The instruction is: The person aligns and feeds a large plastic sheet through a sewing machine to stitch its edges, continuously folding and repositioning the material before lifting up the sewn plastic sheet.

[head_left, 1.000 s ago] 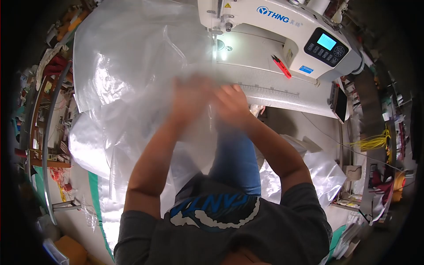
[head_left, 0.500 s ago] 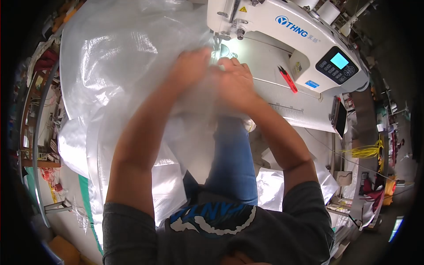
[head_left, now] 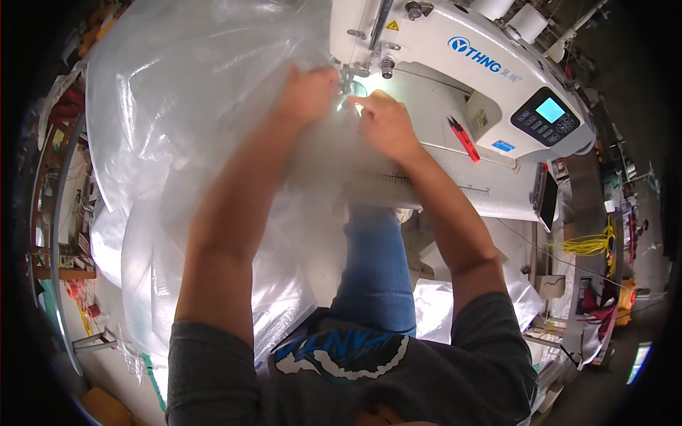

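A large translucent plastic sheet (head_left: 177,92) spreads over the left side of the sewing machine (head_left: 426,42) and hangs down across my lap. My left hand (head_left: 310,94), somewhat blurred, is closed on the sheet just left of the needle area. On the other side, my right hand (head_left: 387,122) has its fingers curled and pinched at the sheet's edge, close in front of the presser foot (head_left: 347,77). A lamp lights this spot brightly. The exact grip of the fingertips is hard to make out.
Red thread snips (head_left: 464,139) lie on the machine bed, right of my right hand. A phone (head_left: 545,197) stands at the table's right edge. Thread cones (head_left: 527,23) sit behind the machine head. Yellow cords (head_left: 593,243) hang at the right.
My hands have moved apart, the left one shifting slightly left. The sheet between them has shifted, uncovering more of the ruler marking on the table edge.
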`<state>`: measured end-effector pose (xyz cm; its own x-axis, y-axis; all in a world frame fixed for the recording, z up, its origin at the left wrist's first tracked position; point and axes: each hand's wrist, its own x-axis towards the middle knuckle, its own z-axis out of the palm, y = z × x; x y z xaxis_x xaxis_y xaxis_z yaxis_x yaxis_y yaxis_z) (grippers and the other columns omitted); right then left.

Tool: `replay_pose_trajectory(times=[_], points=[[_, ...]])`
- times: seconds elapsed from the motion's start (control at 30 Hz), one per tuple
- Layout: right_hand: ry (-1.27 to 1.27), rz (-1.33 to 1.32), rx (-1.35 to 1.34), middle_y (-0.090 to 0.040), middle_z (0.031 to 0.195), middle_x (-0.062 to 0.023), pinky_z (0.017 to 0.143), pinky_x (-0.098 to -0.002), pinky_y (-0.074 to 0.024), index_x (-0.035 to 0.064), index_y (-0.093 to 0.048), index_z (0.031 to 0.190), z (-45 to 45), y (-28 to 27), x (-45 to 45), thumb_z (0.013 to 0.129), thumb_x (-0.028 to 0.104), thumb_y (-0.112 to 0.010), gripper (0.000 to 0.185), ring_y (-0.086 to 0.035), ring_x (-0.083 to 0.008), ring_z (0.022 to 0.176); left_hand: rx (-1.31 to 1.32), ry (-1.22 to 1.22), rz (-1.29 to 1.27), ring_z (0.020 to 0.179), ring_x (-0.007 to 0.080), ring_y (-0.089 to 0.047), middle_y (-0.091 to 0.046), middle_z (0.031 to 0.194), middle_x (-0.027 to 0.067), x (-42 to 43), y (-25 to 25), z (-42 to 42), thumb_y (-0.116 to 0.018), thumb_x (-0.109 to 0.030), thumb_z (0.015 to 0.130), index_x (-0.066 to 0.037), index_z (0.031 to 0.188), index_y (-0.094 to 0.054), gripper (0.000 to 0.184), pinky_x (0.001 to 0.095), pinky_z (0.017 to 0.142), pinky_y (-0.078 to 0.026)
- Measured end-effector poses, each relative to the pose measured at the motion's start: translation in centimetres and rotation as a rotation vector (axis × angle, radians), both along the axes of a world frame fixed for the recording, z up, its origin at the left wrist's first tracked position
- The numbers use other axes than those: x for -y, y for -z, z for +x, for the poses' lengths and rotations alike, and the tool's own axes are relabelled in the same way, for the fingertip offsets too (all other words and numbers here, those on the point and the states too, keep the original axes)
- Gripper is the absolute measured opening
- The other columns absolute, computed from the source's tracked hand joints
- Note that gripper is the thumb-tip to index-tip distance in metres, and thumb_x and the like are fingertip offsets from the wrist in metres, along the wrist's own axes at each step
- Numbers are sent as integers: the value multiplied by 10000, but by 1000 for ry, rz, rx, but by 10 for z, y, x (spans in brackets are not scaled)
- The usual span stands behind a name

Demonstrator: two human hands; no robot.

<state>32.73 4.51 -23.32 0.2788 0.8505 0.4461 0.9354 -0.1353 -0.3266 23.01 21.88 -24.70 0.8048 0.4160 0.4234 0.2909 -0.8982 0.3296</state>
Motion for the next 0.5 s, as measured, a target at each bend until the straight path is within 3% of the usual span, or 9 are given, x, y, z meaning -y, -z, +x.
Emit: replay_pose_trajectory(times=[0.03,0.1,0.13,0.2,0.33,0.4,0.43,0.5], points=[[-2,6,3,-610,836,-87,720,-393,-454,132,-658,1085,9,3,-2,859,162,-561,248,-604,-233,799,3,-2,6,891,311,-619,-659,968,104,0,2,0,-516,-219,921,-97,952,-580,141,547,980,-320],[100,237,-604,-644,857,-94,703,-331,-485,91,-635,1119,17,0,-8,912,195,-550,247,-617,-184,747,79,30,68,900,315,-618,-656,956,120,10,-2,-8,-529,-285,916,-85,969,-606,222,533,1005,-319],[94,247,-604,-644,857,-94,703,-331,-485,91,-635,1119,20,0,-10,912,195,-550,247,-617,-184,747,80,28,79,900,315,-618,-656,956,120,15,-5,-11,-529,-285,916,-85,969,-606,222,533,1005,-319],[122,448,-857,-654,837,-80,664,-279,-488,46,-620,1054,20,-6,-16,949,268,-545,256,-603,-129,693,-151,-35,-160,1022,311,-595,-644,1057,112,47,-30,-22,-535,-364,903,-92,1104,-602,344,568,1044,-284],[75,504,-808,-640,792,-58,631,-274,-485,25,-601,968,28,-1,-31,963,276,-529,260,-600,-112,667,-227,-172,12,1197,311,-511,-590,1229,90,108,-39,-44,-538,-421,889,-95,1207,-565,456,613,1065,-236],[97,482,-801,-638,794,-56,617,-284,-492,21,-581,916,28,-5,-30,961,261,-530,250,-606,-112,667,-224,-228,77,1304,300,-418,-515,1352,58,117,-28,-44,-547,-303,882,-109,1274,-526,438,643,1038,-260],[99,484,-801,-638,794,-56,617,-284,-492,21,-581,916,28,-7,-30,961,261,-530,250,-606,-112,667,-225,-226,78,1304,300,-418,-515,1352,58,115,-25,-45,-547,-303,882,-109,1274,-526,438,643,1038,-260],[123,453,-804,-645,782,-53,602,-290,-495,21,-593,923,26,-10,-28,958,252,-532,242,-613,-116,654,-312,-200,123,1319,278,-409,-514,1361,39,109,-19,-48,-514,-155,862,-118,1252,-545,393,629,1024,-301]])
